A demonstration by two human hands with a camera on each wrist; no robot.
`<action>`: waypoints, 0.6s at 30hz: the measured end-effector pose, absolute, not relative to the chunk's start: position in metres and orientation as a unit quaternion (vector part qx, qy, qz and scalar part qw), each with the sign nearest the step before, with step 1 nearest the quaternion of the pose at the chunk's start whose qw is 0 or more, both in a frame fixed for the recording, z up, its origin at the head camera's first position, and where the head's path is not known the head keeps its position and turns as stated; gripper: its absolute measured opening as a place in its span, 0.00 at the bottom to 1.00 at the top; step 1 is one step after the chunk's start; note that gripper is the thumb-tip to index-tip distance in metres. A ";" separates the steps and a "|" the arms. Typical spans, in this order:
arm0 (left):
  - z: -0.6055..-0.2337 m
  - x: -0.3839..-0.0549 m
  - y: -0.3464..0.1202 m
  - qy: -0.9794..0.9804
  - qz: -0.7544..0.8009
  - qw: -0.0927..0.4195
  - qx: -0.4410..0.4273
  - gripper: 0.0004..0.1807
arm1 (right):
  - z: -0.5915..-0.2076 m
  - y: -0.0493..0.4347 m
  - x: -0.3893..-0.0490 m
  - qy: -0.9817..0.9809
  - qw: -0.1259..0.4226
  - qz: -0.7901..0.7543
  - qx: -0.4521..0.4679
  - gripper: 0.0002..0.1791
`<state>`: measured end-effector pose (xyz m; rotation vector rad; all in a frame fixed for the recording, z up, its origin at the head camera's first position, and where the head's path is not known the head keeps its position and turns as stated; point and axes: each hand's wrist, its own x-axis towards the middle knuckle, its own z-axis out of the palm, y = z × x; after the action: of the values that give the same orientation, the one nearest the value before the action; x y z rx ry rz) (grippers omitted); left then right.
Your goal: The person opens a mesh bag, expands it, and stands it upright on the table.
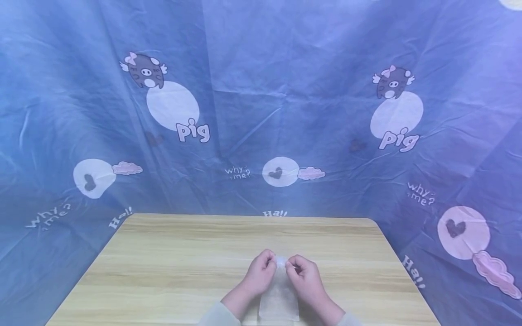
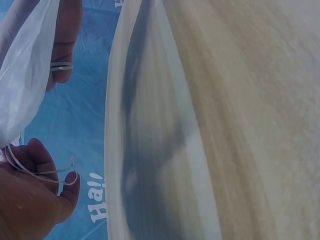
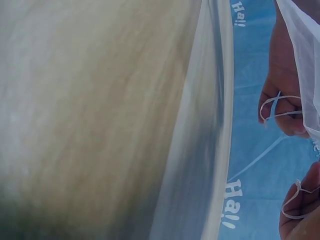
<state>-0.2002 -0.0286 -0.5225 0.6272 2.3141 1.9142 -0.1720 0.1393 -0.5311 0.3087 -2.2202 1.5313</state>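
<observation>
White, see-through fabric makes up the small drawstring bag [image 1: 279, 303], at the lower centre of the head view, between the two hands. Its long axis runs up and down the frame: gathered mouth at the top, level with the fingers, flat body widening towards the bottom edge. The left hand [image 1: 260, 275] lies just beside the mouth on its left, the right hand [image 1: 305, 276] just beside it on the right; neither is plainly nearer. Both have curled fingers gripping the thin white cord [image 2: 67, 183], which shows as loops at the fingers in both wrist views. Whether the bag's lower edge touches the wood-grain table [image 1: 142, 271] cannot be told. Blue printed cloth [image 1: 253, 122] fills the upper frame behind the table, with pigs, hearts and pink clouds.
</observation>
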 end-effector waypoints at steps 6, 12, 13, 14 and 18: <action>-0.522 -0.200 -0.028 0.758 0.619 0.042 0.203 0.05 | -0.533 0.139 -0.168 -0.786 0.209 0.573 0.102 0.13; -0.524 -0.200 -0.028 0.779 0.589 0.017 0.214 0.03 | -0.535 0.142 -0.165 -0.785 0.199 0.578 0.097 0.14; -0.525 -0.200 -0.028 0.781 0.586 0.013 0.216 0.04 | -0.535 0.142 -0.165 -0.786 0.199 0.577 0.098 0.15; -0.525 -0.200 -0.028 0.781 0.585 0.011 0.217 0.05 | -0.536 0.143 -0.165 -0.787 0.198 0.576 0.100 0.15; -0.525 -0.202 -0.027 0.772 0.598 0.010 0.215 0.07 | -0.536 0.145 -0.166 -0.788 0.193 0.574 0.110 0.16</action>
<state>-0.2022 -0.0274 -0.5253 0.6708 2.4098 1.8670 -0.1661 0.1447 -0.5364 0.3097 -2.2116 1.6103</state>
